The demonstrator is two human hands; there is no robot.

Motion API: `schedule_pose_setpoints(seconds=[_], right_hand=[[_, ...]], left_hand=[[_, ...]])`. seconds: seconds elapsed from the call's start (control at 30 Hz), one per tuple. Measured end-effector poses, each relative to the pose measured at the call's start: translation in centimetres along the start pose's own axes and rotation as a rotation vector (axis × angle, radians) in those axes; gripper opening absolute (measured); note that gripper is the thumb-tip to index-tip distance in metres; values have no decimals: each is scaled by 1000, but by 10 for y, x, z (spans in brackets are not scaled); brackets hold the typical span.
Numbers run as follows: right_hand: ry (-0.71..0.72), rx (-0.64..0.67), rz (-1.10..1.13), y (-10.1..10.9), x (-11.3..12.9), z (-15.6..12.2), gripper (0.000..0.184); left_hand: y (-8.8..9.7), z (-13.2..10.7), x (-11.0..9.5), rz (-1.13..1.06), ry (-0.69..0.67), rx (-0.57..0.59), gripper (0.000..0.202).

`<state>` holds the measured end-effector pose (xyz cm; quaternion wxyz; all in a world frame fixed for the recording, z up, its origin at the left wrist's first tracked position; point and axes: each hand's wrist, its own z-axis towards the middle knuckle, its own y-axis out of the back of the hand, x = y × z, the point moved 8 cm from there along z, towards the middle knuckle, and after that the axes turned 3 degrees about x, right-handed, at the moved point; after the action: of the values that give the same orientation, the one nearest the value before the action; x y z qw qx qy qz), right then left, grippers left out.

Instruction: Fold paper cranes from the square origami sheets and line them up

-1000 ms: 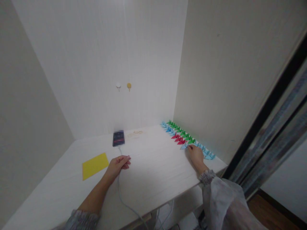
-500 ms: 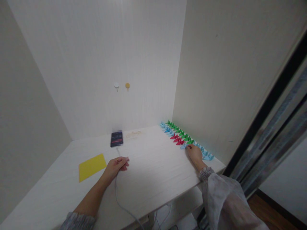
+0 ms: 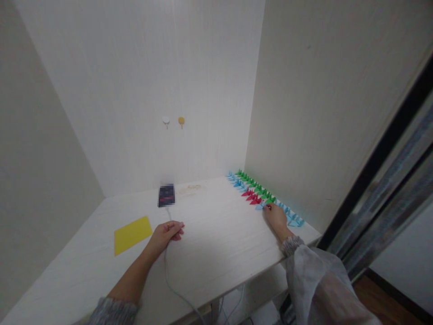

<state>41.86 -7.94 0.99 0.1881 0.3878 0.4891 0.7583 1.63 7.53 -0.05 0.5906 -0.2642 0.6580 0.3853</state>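
My right hand (image 3: 275,219) pinches a light blue paper crane (image 3: 260,207) between thumb and fingertips, low at the table. This crane sits just in front of the red paper cranes (image 3: 253,198), in one line with them and several blue cranes (image 3: 239,184) farther back. Beside that line, along the right wall, runs a row of green cranes (image 3: 257,187) followed by light blue ones (image 3: 296,221), partly hidden by my hand. My left hand (image 3: 170,232) hovers over or rests on the white table with curled fingers, thumb against the index finger, nothing visible in them.
A yellow sheet of paper (image 3: 133,235) lies left of my left hand. Near the back wall is a dark, blurred rectangular device (image 3: 166,195), its pale cable (image 3: 182,295) running under my left hand to the front edge. Two hooks (image 3: 181,121) hang on the wall.
The whole view has shifted slightly to the right. Both hands keep nearly the same pose, and the right one still holds the light blue crane in place.
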Motion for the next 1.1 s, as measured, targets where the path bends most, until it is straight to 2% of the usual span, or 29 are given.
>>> schedule_pose_setpoints(seconds=[0.23,0.37,0.47,0.53,0.6,0.7,0.8,0.9,1.0,1.03,1.1], right_hand=[[10,-48,44,6,2,-2,28],[41,-129,80,20,7,-10,31],[98,-201,102,33,23,-22,35],[175,-218,122,39,46,-31,37],[295,-203,155,41,81,-42,35],[509,-133,208,33,149,-65,32],[726,-40,262,16,219,-99,28],[882,35,301,-5,269,-134,23],[966,84,329,-23,294,-157,22],[979,97,337,-28,297,-161,22],[992,123,347,-37,299,-164,22]], left_hand=[[1,1,2,-25,-10,0,34],[-1,1,3,-51,-13,8,32],[0,0,1,-66,-14,-7,30],[3,-1,-1,-74,-31,-59,29],[12,-3,-4,-97,-65,-157,29],[26,-10,-6,-93,-132,-307,30],[36,-17,-2,1,-138,-383,33],[52,-28,-6,336,-148,-515,29],[66,-40,-15,794,-135,-663,29],[70,-42,-15,930,-87,-696,36],[85,-47,-4,1106,160,-794,56]])
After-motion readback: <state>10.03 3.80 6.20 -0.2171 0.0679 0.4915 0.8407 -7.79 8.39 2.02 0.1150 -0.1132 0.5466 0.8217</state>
